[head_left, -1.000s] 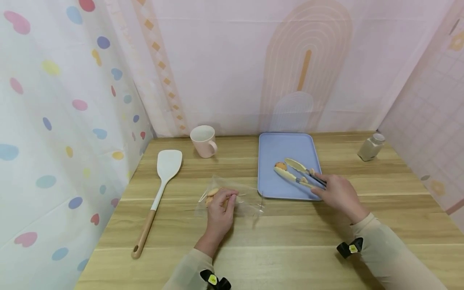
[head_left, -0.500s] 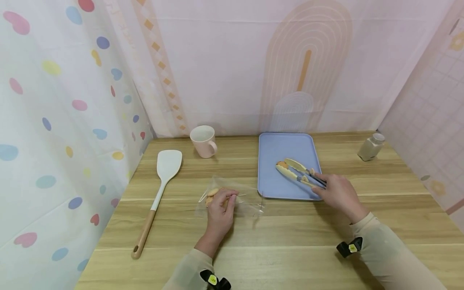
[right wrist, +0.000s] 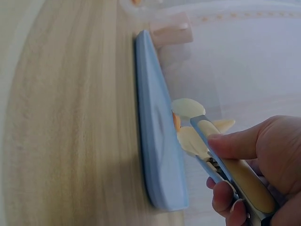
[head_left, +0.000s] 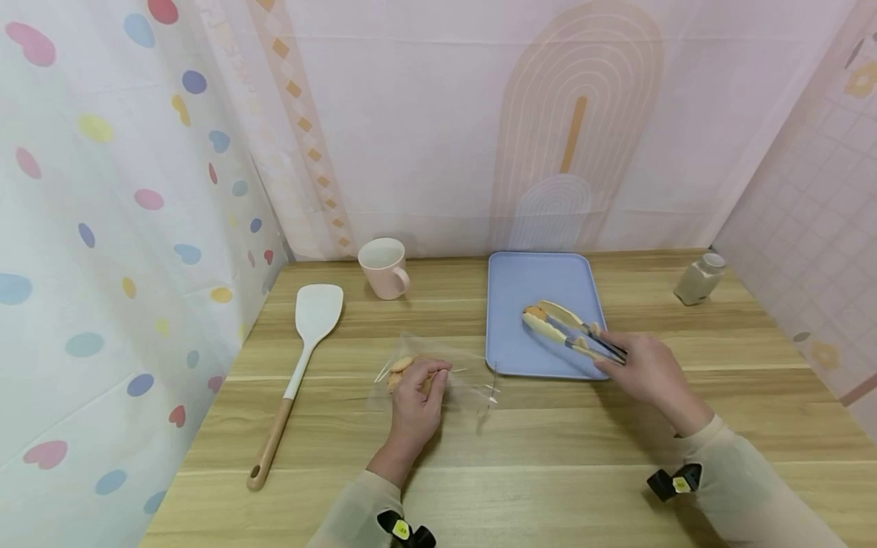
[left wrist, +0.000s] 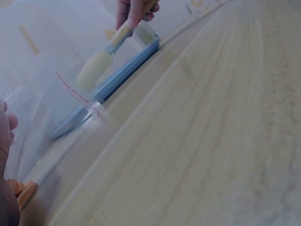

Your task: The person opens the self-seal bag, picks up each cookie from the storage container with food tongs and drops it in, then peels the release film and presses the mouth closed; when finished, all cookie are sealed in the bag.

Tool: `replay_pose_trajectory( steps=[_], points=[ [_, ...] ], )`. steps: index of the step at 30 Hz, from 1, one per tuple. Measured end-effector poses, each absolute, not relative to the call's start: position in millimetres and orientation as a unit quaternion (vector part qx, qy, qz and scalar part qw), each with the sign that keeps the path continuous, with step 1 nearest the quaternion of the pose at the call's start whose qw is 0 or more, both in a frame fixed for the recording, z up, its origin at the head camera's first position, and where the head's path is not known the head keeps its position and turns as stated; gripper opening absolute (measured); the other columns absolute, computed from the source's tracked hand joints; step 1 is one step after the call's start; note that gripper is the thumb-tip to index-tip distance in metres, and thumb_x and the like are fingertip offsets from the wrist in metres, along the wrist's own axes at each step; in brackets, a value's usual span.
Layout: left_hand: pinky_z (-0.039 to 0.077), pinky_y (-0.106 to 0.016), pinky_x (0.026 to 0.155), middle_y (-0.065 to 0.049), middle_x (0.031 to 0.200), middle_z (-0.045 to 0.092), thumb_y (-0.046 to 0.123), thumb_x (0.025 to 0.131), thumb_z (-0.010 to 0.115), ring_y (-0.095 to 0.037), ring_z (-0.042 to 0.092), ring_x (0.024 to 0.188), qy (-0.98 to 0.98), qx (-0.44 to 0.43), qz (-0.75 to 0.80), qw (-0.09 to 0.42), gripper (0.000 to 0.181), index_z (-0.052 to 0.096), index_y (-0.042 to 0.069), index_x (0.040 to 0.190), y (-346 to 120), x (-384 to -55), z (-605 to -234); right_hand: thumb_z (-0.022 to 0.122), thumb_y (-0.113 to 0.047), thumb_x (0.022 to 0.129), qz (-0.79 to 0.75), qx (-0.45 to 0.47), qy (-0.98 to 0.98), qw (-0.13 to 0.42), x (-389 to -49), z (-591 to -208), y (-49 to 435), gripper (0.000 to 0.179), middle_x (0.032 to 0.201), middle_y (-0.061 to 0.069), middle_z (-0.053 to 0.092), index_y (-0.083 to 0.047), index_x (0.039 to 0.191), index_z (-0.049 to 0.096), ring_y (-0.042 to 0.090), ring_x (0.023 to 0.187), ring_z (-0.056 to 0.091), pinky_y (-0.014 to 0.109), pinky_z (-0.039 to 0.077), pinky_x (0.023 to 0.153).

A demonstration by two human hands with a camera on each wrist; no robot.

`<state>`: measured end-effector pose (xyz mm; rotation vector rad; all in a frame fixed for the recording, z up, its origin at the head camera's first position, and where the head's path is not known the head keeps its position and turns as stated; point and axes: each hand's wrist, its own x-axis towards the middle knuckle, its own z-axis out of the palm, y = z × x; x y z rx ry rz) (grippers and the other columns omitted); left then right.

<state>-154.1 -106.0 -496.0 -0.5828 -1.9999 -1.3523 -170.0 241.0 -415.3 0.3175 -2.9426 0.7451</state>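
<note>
In the head view my right hand (head_left: 647, 369) grips a pair of tongs (head_left: 546, 329) with cream heads and metal arms. A round brown cookie (head_left: 534, 312) sits between the tong heads over the blue tray (head_left: 537, 274). The right wrist view shows the cookie (right wrist: 176, 122) low between the heads, close to the tray; whether it touches the tray I cannot tell. On the table left of the tray, my left hand (head_left: 419, 396) pinches a clear plastic bag (head_left: 473, 390). Several cookies (head_left: 396, 375) lie inside it, partly hidden by my fingers.
A white spatula (head_left: 318, 312) with a wooden handle lies at the left. At the back stands a pink mug (head_left: 385, 270), and a small glass jar (head_left: 700, 280) is at the far right. Curtains hang behind and beside the wooden table (head_left: 534, 472).
The tong heads have come around the cookie, which has shifted slightly right on the tray. My right hand has drawn back a little to the right. My left hand stays in place.
</note>
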Motion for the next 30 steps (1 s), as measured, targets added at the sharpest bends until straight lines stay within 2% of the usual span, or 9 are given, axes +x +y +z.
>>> replay_pose_trajectory(
  steps=[2, 6, 9, 12, 16, 21, 26, 27, 30],
  points=[
    [0.049, -0.029, 0.077, -0.014, 0.088, 0.067, -0.012, 0.087, 0.062, -0.027, 0.063, 0.083, -0.763, -0.223, -0.514, 0.321, 0.013, 0.067, -0.003, 0.094, -106, -154, -497, 0.076, -0.02, 0.082, 0.251, 0.114, -0.96, 0.052, -163, -412, 242, 0.051, 0.096, 0.023, 0.068, -0.002, 0.128, 0.061, 0.015, 0.057, 0.04, 0.029, 0.032, 0.049],
    [0.049, -0.027, 0.078, -0.008, 0.09, 0.068, -0.006, 0.089, 0.063, -0.022, 0.064, 0.086, -0.768, -0.219, -0.51, 0.319, 0.012, 0.069, 0.002, 0.096, -106, -155, -497, 0.079, -0.019, 0.08, 0.276, 0.128, -0.951, 0.053, -143, -405, 242, 0.051, 0.083, 0.016, 0.068, -0.002, 0.125, 0.063, 0.01, 0.049, 0.034, 0.026, 0.032, 0.043],
    [0.05, -0.028, 0.077, -0.006, 0.091, 0.069, -0.004, 0.089, 0.063, -0.021, 0.064, 0.087, -0.772, -0.216, -0.506, 0.318, 0.012, 0.069, 0.004, 0.096, -106, -155, -496, 0.08, -0.02, 0.079, 0.296, 0.138, -0.944, 0.044, -127, -400, 240, 0.051, 0.066, 0.006, 0.059, -0.005, 0.125, 0.064, 0.004, 0.044, 0.029, 0.024, 0.032, 0.039],
    [0.051, -0.032, 0.077, -0.007, 0.092, 0.069, -0.005, 0.089, 0.063, -0.022, 0.065, 0.087, -0.774, -0.212, -0.504, 0.319, 0.012, 0.069, 0.003, 0.095, -106, -156, -496, 0.081, -0.022, 0.078, 0.312, 0.155, -0.936, 0.044, -112, -397, 238, 0.05, 0.062, -0.003, 0.053, -0.007, 0.124, 0.065, 0.0, 0.043, 0.025, 0.022, 0.032, 0.038],
    [0.05, -0.036, 0.076, -0.013, 0.089, 0.069, -0.009, 0.087, 0.063, -0.029, 0.065, 0.086, -0.772, -0.208, -0.506, 0.323, 0.012, 0.068, -0.002, 0.093, -105, -155, -491, 0.082, -0.02, 0.076, 0.332, 0.184, -0.923, 0.052, -98, -399, 233, 0.048, 0.08, -0.001, 0.069, -0.008, 0.121, 0.067, -0.003, 0.044, 0.028, 0.021, 0.034, 0.039],
    [0.051, -0.031, 0.08, -0.018, 0.089, 0.068, -0.014, 0.086, 0.06, -0.033, 0.065, 0.086, -0.769, -0.201, -0.517, 0.317, 0.011, 0.067, -0.007, 0.093, -102, -144, -471, 0.082, -0.019, 0.076, 0.346, 0.212, -0.913, 0.042, -90, -405, 226, 0.048, 0.095, 0.0, 0.071, -0.011, 0.121, 0.068, -0.003, 0.049, 0.033, 0.02, 0.036, 0.042],
    [0.051, -0.031, 0.081, -0.019, 0.09, 0.067, -0.013, 0.088, 0.059, -0.032, 0.065, 0.088, -0.768, -0.196, -0.526, 0.309, 0.01, 0.066, -0.008, 0.093, -100, -137, -460, 0.079, -0.024, 0.079, 0.352, 0.223, -0.909, -0.006, -92, -412, 217, 0.049, 0.067, -0.008, 0.058, -0.012, 0.125, 0.065, -0.006, 0.044, 0.027, 0.019, 0.033, 0.037],
    [0.051, -0.03, 0.082, -0.018, 0.091, 0.067, -0.012, 0.088, 0.059, -0.032, 0.065, 0.088, -0.768, -0.194, -0.528, 0.307, 0.009, 0.066, -0.008, 0.093, -100, -137, -460, 0.079, -0.025, 0.08, 0.352, 0.224, -0.909, -0.013, -93, -413, 214, 0.05, 0.068, -0.009, 0.057, -0.012, 0.126, 0.065, -0.006, 0.043, 0.026, 0.019, 0.033, 0.037],
    [0.05, -0.028, 0.083, -0.017, 0.092, 0.067, -0.01, 0.089, 0.059, -0.031, 0.064, 0.09, -0.767, -0.188, -0.535, 0.3, 0.009, 0.066, -0.007, 0.094, -99, -136, -461, 0.078, -0.029, 0.081, 0.336, 0.222, -0.915, -0.028, -101, -418, 207, 0.051, 0.057, -0.012, 0.04, -0.016, 0.127, 0.064, -0.006, 0.039, 0.021, 0.02, 0.031, 0.036]
  ],
)
